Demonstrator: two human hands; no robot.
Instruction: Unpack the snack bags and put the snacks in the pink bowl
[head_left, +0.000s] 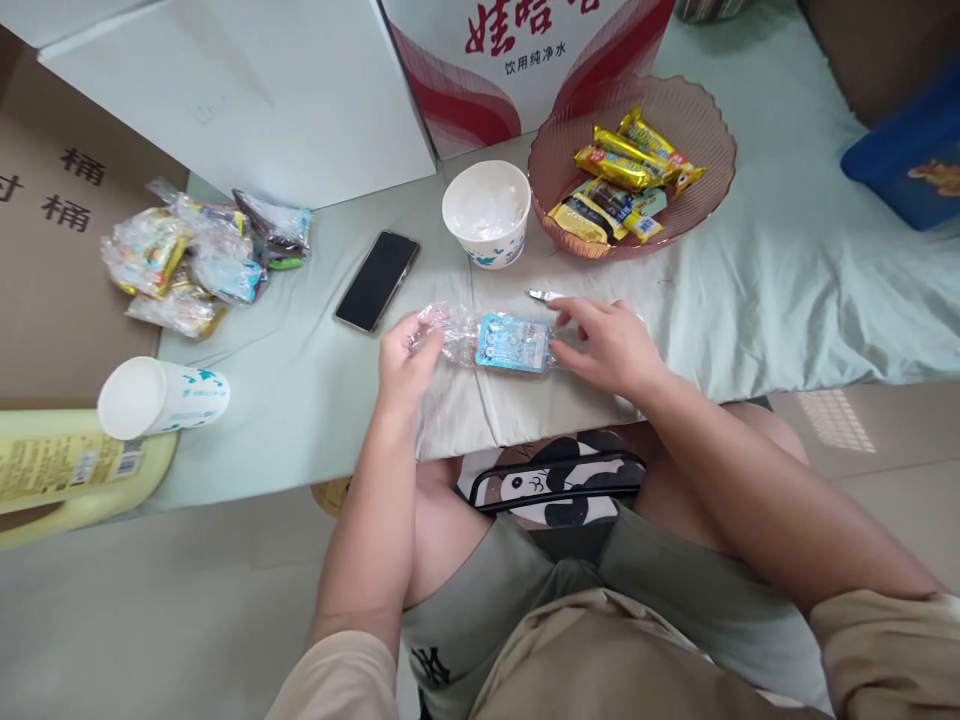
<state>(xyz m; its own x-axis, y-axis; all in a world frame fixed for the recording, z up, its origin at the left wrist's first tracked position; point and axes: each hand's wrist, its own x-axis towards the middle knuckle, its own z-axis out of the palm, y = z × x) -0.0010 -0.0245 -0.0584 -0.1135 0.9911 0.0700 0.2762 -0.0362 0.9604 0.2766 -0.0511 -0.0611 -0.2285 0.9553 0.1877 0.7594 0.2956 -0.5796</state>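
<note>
A small blue, flat rectangular packet (513, 343) lies on the cloth between my hands, with clear plastic wrapper (454, 338) spreading from its left side. My left hand (405, 362) is closed on the loose end of that wrapper, thumb against fingers. At the packet's right edge is my right hand (609, 342), its thumb and fingers curved and apart. Its thumb is at or close to the packet's edge; contact is hard to tell. Just beyond the right fingertips lies a slim metal blade (541, 295), the rest of it hidden by the hand.
A paper cup (487, 215) with clear plastic inside and a pink bowl (709, 150) of wrapped snacks stand behind. A phone (377, 281), wrapped packets (187, 255), a tipped paper cup (196, 396) and a yellow jug (67, 470) lie left. Boxes (247, 100) line the back.
</note>
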